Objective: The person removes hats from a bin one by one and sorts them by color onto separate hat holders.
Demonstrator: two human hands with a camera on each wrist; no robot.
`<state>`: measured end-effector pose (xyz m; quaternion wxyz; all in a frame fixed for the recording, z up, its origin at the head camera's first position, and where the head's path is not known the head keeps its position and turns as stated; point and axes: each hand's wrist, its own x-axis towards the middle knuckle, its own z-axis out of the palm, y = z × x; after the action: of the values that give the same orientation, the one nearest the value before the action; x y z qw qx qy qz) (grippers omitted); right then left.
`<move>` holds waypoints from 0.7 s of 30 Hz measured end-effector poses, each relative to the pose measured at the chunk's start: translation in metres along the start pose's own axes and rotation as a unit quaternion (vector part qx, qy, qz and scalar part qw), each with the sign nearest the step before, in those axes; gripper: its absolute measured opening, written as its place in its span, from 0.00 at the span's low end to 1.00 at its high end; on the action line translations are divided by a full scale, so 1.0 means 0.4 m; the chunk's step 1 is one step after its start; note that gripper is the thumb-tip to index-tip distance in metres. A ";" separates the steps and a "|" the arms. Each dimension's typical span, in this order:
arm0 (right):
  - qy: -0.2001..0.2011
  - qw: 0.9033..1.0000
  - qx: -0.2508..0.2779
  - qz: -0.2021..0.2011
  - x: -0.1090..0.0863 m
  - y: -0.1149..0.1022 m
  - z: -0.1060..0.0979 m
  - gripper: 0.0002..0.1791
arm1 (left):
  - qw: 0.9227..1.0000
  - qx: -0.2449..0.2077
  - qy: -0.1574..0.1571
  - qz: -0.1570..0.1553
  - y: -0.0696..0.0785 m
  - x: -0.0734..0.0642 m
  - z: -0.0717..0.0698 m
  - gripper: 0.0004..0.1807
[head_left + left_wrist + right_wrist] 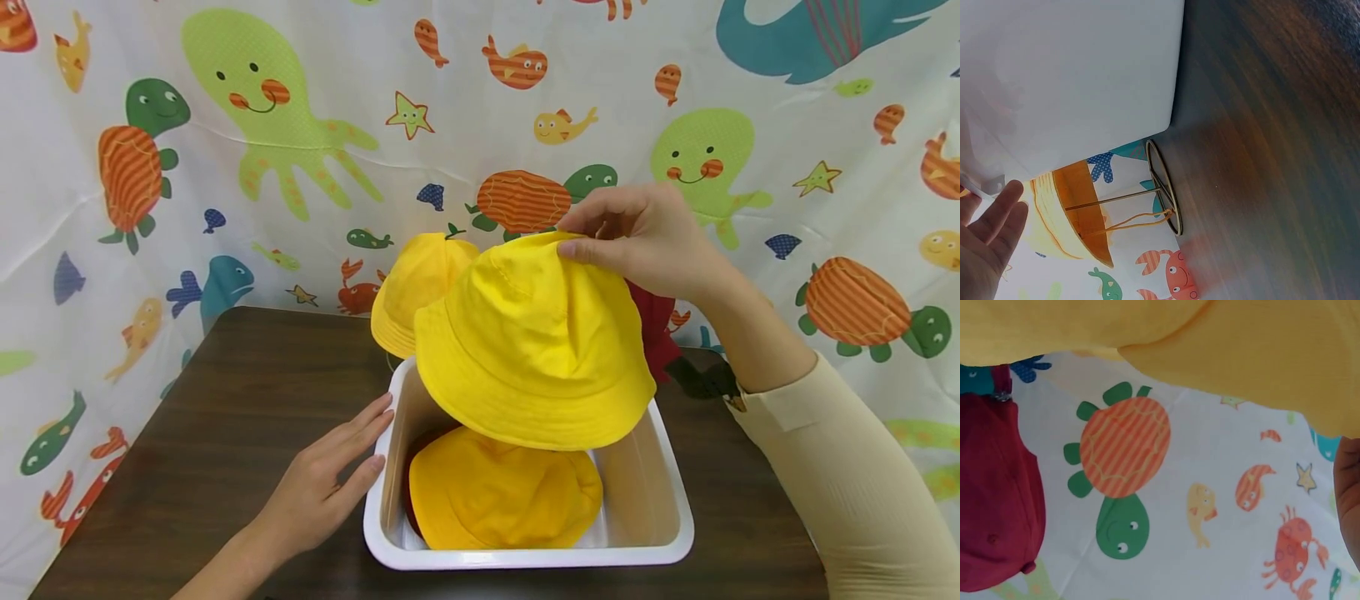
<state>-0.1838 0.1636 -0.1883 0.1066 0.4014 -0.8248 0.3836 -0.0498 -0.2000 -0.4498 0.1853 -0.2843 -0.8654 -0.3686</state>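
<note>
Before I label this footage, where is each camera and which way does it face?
On head: faces forward-down over held yellow hat and white bin; left hand, right hand show.
On left wrist: faces bin's outside, wire stand; left hand shows.
On right wrist: faces curtain past hat; right hand's edge shows.
Head and right wrist share that hat.
</note>
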 end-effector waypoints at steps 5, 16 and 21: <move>0.007 1.000 0.005 0.010 0.010 0.003 -0.005 0.07 | 1.000 0.001 -0.001 0.000 0.002 -0.001 -0.001 0.36; 0.020 0.999 -0.014 0.031 0.021 -0.001 -0.023 0.07 | 1.000 0.003 -0.004 0.000 0.001 0.000 -0.002 0.36; 0.015 0.999 -0.014 0.029 0.025 -0.008 -0.031 0.07 | 1.000 0.000 -0.006 -0.002 0.003 0.001 -0.003 0.36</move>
<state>-0.1896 0.1656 -0.1733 0.1129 0.3700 -0.8397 0.3811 -0.0492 -0.2001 -0.4480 0.1791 -0.2851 -0.8671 -0.3671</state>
